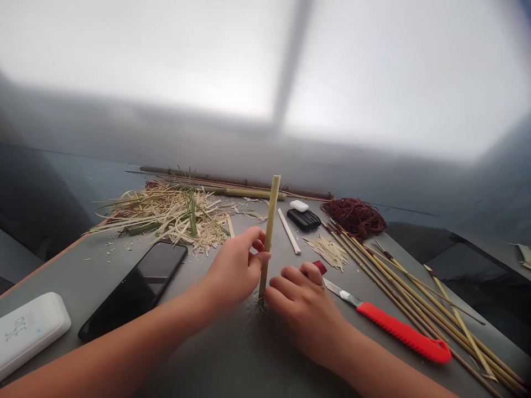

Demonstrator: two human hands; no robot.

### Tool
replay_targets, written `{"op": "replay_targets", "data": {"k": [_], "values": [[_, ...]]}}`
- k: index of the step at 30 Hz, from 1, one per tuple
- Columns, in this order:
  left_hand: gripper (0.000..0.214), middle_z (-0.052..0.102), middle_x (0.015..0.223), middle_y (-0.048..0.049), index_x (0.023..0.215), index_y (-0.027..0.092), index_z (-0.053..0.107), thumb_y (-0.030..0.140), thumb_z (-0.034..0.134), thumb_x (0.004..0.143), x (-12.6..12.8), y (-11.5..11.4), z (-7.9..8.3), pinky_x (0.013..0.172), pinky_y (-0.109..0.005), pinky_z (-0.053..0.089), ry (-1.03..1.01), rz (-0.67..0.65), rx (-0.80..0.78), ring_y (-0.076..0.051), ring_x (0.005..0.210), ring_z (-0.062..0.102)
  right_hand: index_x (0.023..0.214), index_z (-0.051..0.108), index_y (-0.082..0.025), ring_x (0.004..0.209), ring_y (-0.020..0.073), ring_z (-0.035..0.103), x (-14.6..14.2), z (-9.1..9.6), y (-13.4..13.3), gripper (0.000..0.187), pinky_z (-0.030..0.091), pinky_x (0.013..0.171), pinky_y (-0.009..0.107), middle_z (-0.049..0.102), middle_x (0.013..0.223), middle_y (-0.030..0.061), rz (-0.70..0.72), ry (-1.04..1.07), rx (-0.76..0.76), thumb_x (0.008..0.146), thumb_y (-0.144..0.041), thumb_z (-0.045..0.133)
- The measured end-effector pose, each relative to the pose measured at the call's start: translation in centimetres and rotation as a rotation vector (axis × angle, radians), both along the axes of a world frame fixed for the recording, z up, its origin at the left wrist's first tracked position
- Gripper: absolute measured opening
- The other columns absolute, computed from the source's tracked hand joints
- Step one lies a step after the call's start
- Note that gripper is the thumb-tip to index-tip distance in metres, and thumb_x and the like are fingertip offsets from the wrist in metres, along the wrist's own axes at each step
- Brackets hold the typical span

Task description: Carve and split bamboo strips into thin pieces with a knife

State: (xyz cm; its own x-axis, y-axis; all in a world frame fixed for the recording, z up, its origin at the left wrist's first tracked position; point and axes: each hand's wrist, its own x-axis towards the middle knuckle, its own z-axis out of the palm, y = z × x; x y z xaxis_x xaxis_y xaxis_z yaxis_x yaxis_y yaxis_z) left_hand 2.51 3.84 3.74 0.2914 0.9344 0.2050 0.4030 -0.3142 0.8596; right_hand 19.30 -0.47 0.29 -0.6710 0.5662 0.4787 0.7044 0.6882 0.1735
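A thin bamboo stick (271, 215) stands upright on the grey table (232, 354), its lower end on the tabletop. My left hand (234, 271) pinches the stick near its lower half. Just right of the stick's base is my right hand (302, 307), fingers curled, with a red-capped object (319, 267) showing above the knuckles. Whether it grips that object I cannot make out. A red-handled knife (398, 330) lies on the table right of that hand, blade pointing towards it.
A black phone (136, 287) and a white power bank (25, 331) lie at the left. A heap of bamboo shavings (166, 213) is behind them. Several long sticks (423, 298) fan out at the right, below a dark red cord bundle (354, 216). A small black and white case (303, 215) sits mid-back.
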Motion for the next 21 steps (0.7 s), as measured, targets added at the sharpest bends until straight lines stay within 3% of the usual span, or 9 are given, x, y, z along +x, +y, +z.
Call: {"op": "replay_targets", "data": {"k": [8,12,17,21], "values": [[0.005,0.059,0.085,0.0020,0.081,0.021,0.055,0.017,0.054,0.081,-0.6,1.1,-0.3,0.062,-0.026,0.049,-0.122,-0.064,-0.169,-0.013,0.064,0.060,0.066,0.045,-0.019,0.067,0.0171,0.037,0.0,-0.2,0.1,0.023,0.021,0.072,0.034,0.051,0.059,-0.0011,-0.010,-0.007,-0.001,0.067,0.002,0.054],[0.004,0.056,0.084,0.0014,0.081,0.021,0.054,0.017,0.053,0.081,-0.8,1.0,0.0,0.055,-0.025,0.051,-0.166,-0.066,-0.272,-0.014,0.067,0.063,0.067,0.045,-0.019,0.067,0.0172,0.037,0.0,-0.2,0.2,0.024,0.021,0.072,0.034,0.052,0.060,-0.0012,-0.029,-0.005,-0.035,0.067,0.002,0.054],[0.003,0.054,0.083,0.0013,0.080,0.020,0.055,0.017,0.055,0.079,-0.9,0.9,0.4,0.046,-0.021,0.050,-0.214,-0.087,-0.322,-0.014,0.067,0.063,0.067,0.047,-0.020,0.067,0.0171,0.037,-0.1,-0.2,0.1,0.023,0.020,0.073,0.035,0.052,0.059,-0.0013,-0.012,-0.057,-0.050,0.070,0.002,0.055],[0.007,0.057,0.083,-0.0003,0.082,0.019,0.054,0.020,0.060,0.080,-0.8,1.0,0.2,0.049,-0.022,0.053,-0.290,-0.041,-0.353,-0.016,0.073,0.063,0.069,0.048,-0.020,0.069,0.0173,0.038,0.1,0.1,0.3,0.023,0.021,0.073,0.035,0.054,0.063,-0.0014,0.003,-0.097,-0.101,0.071,0.001,0.056]]}}
